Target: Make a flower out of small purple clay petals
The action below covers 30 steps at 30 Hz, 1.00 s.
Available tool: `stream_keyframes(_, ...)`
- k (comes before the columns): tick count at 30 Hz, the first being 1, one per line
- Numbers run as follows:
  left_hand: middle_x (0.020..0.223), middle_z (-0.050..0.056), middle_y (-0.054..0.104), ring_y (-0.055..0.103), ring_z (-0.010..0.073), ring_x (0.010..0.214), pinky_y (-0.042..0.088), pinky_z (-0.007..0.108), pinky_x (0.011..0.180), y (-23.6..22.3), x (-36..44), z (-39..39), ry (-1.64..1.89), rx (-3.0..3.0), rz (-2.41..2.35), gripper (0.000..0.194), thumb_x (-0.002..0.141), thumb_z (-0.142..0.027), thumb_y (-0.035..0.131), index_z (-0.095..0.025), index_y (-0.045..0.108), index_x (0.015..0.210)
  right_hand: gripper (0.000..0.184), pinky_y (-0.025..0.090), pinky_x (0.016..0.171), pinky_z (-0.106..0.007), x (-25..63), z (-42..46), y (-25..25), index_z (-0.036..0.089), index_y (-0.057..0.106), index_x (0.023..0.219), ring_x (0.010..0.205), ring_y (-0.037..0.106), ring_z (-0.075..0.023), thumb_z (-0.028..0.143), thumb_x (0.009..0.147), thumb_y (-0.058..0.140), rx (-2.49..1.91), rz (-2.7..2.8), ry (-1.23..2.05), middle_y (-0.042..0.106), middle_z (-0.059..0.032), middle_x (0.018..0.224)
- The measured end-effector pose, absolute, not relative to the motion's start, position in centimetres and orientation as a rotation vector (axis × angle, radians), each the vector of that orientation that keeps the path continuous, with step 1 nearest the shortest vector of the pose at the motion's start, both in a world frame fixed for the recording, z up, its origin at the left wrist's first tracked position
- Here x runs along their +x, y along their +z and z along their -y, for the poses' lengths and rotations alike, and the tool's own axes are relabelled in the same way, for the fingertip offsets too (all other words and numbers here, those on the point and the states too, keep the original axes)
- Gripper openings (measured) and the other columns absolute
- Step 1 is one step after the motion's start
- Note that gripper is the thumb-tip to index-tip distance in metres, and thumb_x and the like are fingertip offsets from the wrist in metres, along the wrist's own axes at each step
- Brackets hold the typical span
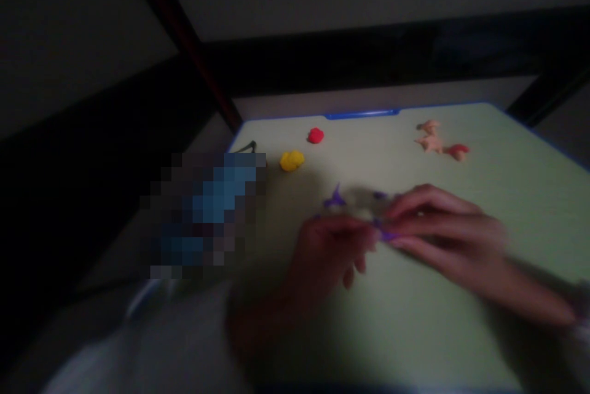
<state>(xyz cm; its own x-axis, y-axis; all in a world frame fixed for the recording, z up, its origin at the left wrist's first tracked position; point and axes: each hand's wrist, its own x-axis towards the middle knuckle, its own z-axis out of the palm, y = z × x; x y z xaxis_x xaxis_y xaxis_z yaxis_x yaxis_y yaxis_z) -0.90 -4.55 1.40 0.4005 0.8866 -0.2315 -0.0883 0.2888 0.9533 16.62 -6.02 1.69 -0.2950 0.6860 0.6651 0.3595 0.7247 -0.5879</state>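
My left hand and my right hand meet over the middle of the pale table. A small piece of purple modelling clay shows between their fingertips. The right thumb and fingers pinch it, and the left fingertips close on its near end. Motion blur and the fingers hide most of its shape. Just beyond my hands lie a pointed scrap of purple clay and a smaller dark purple bit.
Farther back lie a yellow clay lump and a red clay lump. Peach clay pieces, one partly red, sit at the back right. The table has a blue edge. A pixelated blue object covers the left side.
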Motion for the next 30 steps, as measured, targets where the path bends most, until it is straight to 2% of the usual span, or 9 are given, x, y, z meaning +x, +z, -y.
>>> stream_keyframes(4, 0.039, -0.007, 0.045, 0.035, 0.0019, 0.032, 0.025, 0.014, 0.031, 1.43, -0.89, 4.61, 0.771, 1.088, -0.958, 0.023, 0.071, -0.028, 0.064, -0.013, 0.057, 0.054, 0.017, 0.054, 0.063, -0.026, 16.58, 5.93, 1.58, 0.019, 0.07, 0.092, 0.079, 0.061, -0.0144, 0.012, 0.077, 0.065, -0.797, 1.944, 0.415, 0.062, -0.0052, 0.088)
stream_keyframes(13, 0.04, -0.008, 0.046, 0.036, 0.0018, 0.032, 0.027, 0.014, 0.031, 1.51, -0.86, 4.47, 0.809, 1.124, -0.964, 0.018, 0.067, -0.025, 0.066, -0.013, 0.06, 0.057, 0.014, 0.054, 0.062, -0.024, 16.35, 5.89, 1.53, 0.015, 0.07, 0.089, 0.078, 0.061, -0.0135, 0.013, 0.075, 0.067, -0.81, 1.93, 0.402, 0.062, -0.0058, 0.086)
stream_keyframes(22, 0.038, -0.008, 0.045, 0.034, 0.0025, 0.031, 0.025, 0.014, 0.03, 1.17, -0.45, 4.69, 0.779, 1.068, -0.941, 0.017, 0.061, -0.029, 0.071, -0.014, 0.063, 0.06, 0.013, 0.054, 0.057, -0.025, 16.14, 5.99, 1.52, 0.019, 0.07, 0.088, 0.075, 0.062, -0.0141, 0.014, 0.078, 0.064, -0.806, 1.908, 0.415, 0.062, -0.0053, 0.085)
stream_keyframes(26, 0.036, -0.008, 0.041, 0.032, 0.0021, 0.032, 0.023, 0.015, 0.032, 1.31, -0.47, 4.63, 0.77, 1.074, -0.947, 0.021, 0.065, -0.03, 0.068, -0.014, 0.06, 0.053, 0.015, 0.054, 0.058, -0.026, 16.2, 5.94, 1.51, 0.019, 0.07, 0.091, 0.075, 0.062, -0.014, 0.015, 0.077, 0.065, -0.803, 1.923, 0.439, 0.062, -0.0051, 0.086)
stream_keyframes(30, 0.038, -0.008, 0.043, 0.032, 0.0024, 0.033, 0.023, 0.015, 0.032, 1.28, -0.7, 4.5, 0.795, 1.053, -0.961, 0.018, 0.066, -0.028, 0.067, -0.014, 0.061, 0.057, 0.016, 0.054, 0.059, -0.025, 16.52, 5.8, 1.71, 0.02, 0.071, 0.09, 0.076, 0.062, -0.014, 0.014, 0.076, 0.067, -0.829, 1.936, 0.398, 0.063, -0.0048, 0.087)
